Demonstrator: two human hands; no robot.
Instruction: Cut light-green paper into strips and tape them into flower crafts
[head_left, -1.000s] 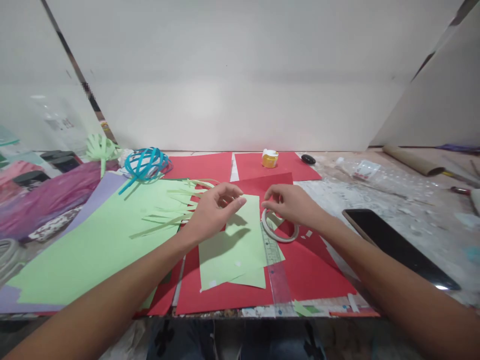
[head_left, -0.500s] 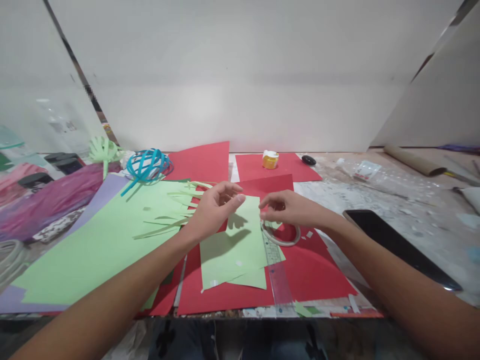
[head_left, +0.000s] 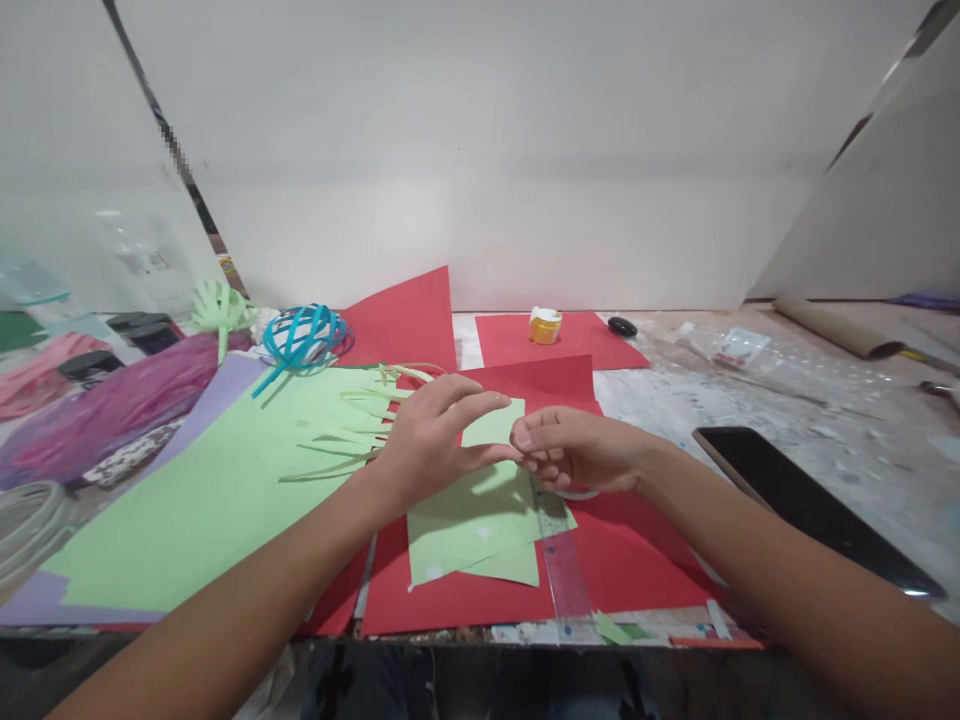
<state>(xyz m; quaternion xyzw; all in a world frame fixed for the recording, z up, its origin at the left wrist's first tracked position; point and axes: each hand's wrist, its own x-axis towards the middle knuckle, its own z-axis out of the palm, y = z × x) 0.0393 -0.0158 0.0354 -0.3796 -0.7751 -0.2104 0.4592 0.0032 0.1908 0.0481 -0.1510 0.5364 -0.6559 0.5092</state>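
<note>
My left hand hovers over pale green paper pieces, its thumb and fingers apart. Fingers of my right hand are pinched together at the tip of the left thumb; anything between them is too small to make out. Below the right hand, a white ring like a tape roll is mostly hidden. A clear ruler lies along the right side of the green pieces, on red paper. Small whitish patches show on the green paper.
Large green sheets with cut strips lie left. Behind them sit a blue strip ball and a green paper shape. A yellow-and-white jar stands at the back. A phone lies right, before a cardboard tube.
My hands have come together: the right fingers now meet the left thumb and cover most of the white ring. The left thumb has dropped away from its fingers. The view has shifted slightly.
</note>
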